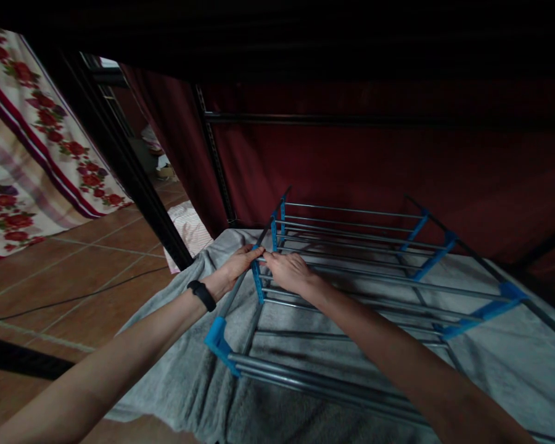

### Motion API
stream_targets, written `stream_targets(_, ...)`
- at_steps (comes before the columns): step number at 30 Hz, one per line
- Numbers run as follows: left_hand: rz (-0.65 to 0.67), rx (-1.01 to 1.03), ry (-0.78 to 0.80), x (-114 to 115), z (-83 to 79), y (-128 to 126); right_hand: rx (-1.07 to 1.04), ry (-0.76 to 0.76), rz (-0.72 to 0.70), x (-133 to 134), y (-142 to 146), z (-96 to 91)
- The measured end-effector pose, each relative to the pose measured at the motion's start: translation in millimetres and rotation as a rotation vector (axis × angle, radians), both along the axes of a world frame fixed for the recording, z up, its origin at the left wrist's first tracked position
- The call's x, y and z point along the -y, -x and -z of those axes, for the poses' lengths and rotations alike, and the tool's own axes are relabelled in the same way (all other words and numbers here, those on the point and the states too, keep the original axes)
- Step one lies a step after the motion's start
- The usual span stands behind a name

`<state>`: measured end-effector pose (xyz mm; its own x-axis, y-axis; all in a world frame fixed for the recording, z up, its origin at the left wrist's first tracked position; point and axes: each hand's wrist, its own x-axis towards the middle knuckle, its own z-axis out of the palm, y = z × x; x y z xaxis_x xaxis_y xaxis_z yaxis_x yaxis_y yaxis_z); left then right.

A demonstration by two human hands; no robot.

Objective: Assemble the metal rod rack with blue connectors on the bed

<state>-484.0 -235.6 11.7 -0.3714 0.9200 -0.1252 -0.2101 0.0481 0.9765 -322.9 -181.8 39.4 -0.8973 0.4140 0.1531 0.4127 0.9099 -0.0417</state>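
Note:
A shoe rack (305, 379) of grey metal tubes and blue plastic connectors lies on a grey blanket (166, 376). My left hand (238, 265), with a black band on the wrist, is closed around the rack's left side pole beside a blue connector (258, 283). Just to its right, my right hand (289, 271) grips the end of a crossbar where it meets that connector. The fingertips of both hands nearly touch there, and the joint itself is partly hidden. Another blue connector (219, 345) sits nearer on the same pole.
Dark metal posts (120, 148) and a crossbar (351, 119) frame the space, with a dark overhang above. A red curtain (374, 166) hangs behind. To the left are a tiled floor (97, 265), a cable (74, 299) and a floral cloth (41, 135).

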Motion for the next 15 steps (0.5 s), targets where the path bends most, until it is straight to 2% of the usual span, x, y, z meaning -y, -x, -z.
stream_targets(7, 0.007, -0.155, 0.000, 3.6, -0.5, 1.5, 0.030, -0.028, -0.049, -3.5, -1.9, -1.1)
stream_targets(15, -0.021, -0.144, 0.007, 2.6, -1.5, -2.0, 0.057, -0.077, -0.054, -2.2, -2.4, 1.2)
